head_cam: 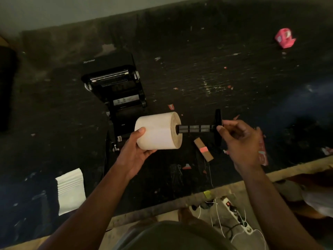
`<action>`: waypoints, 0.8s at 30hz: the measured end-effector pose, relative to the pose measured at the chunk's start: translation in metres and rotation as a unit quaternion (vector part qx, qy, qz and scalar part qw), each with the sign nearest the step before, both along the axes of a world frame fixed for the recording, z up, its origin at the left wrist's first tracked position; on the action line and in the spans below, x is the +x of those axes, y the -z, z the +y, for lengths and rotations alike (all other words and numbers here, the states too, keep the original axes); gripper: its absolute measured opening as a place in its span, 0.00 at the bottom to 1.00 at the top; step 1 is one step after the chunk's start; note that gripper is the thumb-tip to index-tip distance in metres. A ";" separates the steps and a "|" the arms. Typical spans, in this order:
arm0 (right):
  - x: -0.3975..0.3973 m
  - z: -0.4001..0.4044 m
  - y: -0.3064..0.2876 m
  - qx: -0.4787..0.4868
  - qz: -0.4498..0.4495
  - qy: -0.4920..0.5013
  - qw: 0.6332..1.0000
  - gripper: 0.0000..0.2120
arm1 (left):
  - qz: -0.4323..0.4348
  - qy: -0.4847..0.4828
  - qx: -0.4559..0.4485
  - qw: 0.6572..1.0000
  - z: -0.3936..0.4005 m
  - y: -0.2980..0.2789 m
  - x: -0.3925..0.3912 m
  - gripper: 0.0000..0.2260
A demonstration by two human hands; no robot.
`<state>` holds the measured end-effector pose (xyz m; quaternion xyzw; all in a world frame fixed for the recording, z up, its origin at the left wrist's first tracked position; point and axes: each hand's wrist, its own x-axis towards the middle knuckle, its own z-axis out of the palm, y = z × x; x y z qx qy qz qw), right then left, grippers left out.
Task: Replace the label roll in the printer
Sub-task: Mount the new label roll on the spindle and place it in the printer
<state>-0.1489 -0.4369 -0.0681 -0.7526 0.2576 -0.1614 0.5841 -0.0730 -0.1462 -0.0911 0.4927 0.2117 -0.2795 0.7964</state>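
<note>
While the left hand (134, 152) cups the fresh label roll (158, 130) from below, thumb pressed on its near face, the right hand (241, 141) pinches the flanged end of the black spindle (198, 128), whose tip sits just inside the roll's core. The open printer (117, 91) waits on the dark table (216, 78) at about ten o'clock from the roll; a spent cardboard core (203, 149) lies near four o'clock. My guess is the spindle is being threaded through. If it goes in off-axis it could jam against the core or dent the cardboard; a loose cupping grip might let the roll drop and unwind among the scraps.
</note>
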 end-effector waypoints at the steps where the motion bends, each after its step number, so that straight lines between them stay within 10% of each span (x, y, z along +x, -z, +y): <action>1: -0.003 0.001 0.001 -0.017 -0.005 0.001 1.000 0.11 | -0.003 0.005 0.001 1.000 -0.002 0.000 -0.001 0.29; 10: -0.017 0.006 -0.003 -0.092 -0.053 -0.025 0.994 0.11 | -0.045 0.021 0.060 0.997 -0.024 -0.004 -0.003 0.19; 24: -0.007 0.036 0.020 0.173 0.011 0.019 0.985 0.12 | -0.062 0.034 0.079 0.994 -0.072 0.000 -0.013 0.23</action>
